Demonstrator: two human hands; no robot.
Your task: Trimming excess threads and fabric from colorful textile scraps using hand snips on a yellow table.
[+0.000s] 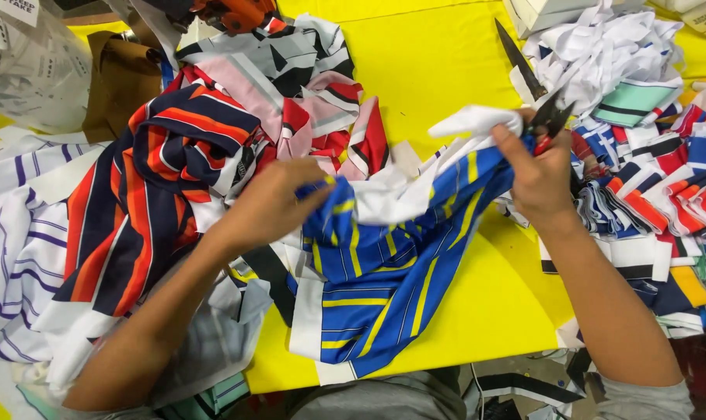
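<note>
A blue garment piece with yellow and white stripes (pixel 384 288) is held up over the yellow surface (pixel 423 70) between both hands. It is gripped at its bunched left part by the left hand (pixel 271 204), whose fingers are curled shut into the cloth. Its white edge is pinched by the right hand (pixel 536 175), in which small thread snips with a red grip (pixel 550 124) are also held, their blades pointing up and away. A navy, orange and white striped pile (pixel 147 187) lies to the left, a pink, grey and red piece (pixel 306 101) behind it, and stacks of folded striped collars (pixel 664 194) to the right. The step appears to be trimming at the white edge; it would be done well if the cloth were kept taut between the two grips, the edge turned into view, and the blades kept clear of the fabric itself and of the pinching fingertips.
</note>
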